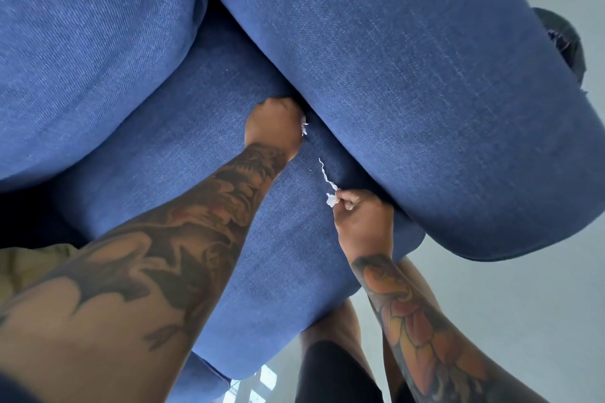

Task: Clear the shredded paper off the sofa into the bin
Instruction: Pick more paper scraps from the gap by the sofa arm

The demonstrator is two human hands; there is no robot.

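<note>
I look down on a blue fabric sofa (203,173). My left hand (273,127) is a fist at the crease between seat cushion and armrest, with white shredded paper (304,126) poking out of its right side. My right hand (360,219) pinches a thin white paper strip (325,173) with a small wad at its lower end, lifted just above the seat beside the armrest (409,91). No other paper shows on the seat. No bin can be identified for certain.
The back cushion (82,59) fills the upper left. A dark round object (559,39) sits on the floor behind the armrest at the right. Pale grey floor (523,304) lies to the right and below. My legs stand at the sofa's front edge.
</note>
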